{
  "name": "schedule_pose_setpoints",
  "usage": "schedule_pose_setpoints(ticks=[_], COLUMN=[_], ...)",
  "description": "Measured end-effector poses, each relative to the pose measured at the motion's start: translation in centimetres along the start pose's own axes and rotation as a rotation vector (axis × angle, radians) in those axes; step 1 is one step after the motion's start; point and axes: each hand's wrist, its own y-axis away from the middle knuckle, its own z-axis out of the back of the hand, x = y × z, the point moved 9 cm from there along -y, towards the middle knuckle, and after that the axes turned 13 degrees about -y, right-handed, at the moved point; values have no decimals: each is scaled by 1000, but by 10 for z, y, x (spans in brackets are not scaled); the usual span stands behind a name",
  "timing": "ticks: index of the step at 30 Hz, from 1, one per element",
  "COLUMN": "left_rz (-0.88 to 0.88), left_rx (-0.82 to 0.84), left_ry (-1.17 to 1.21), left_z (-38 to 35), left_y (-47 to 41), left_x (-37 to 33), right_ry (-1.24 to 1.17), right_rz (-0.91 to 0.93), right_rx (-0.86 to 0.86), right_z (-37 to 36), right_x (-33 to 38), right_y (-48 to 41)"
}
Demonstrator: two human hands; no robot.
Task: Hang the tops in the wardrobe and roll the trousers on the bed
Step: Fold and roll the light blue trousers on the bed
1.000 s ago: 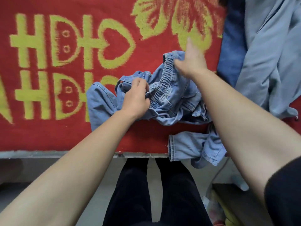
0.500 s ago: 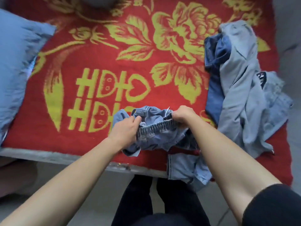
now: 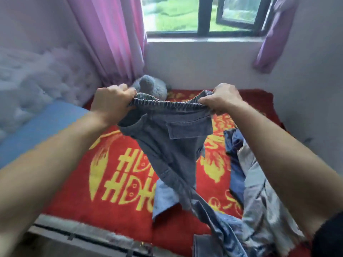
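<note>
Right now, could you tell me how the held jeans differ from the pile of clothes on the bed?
The jeans hang in the air, waistband stretched between the left hand and right hand; the pile lies crumpled on the bed. The jeans are one garment; the pile holds several, dark blue and pale grey. Both are bluish cloth.

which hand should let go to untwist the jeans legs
Probably the right hand: the jeans legs trail down toward its side, and the left hand can hold the waistband alone.
</note>
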Motion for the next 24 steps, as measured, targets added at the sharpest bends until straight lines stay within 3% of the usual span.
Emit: schedule_pose_setpoints(ticks=[2,7,12,14,17,24], left_rz=[53,243,297,260,221,113], left_rx=[-119,-344,-415,-384,-277,-114], left_ry=[-38,-17,-68,-83,-87,-22], left_z=[39,122,175,176,161,109], left_y=[-13,-21,4,16,36,85], left_x=[28,114,202,225,240,217], right_ry=[-58,-1067,-1445,-1392,-1058,-350], right_rz=[41,19,166,180,169,-105], right_rx=[-90,-110,-109,-56,-57,-11], right_z=[33,88,110,103,85,23], right_x=[33,101,179,199,206,159], right_y=[13,66,152,179,207,241])
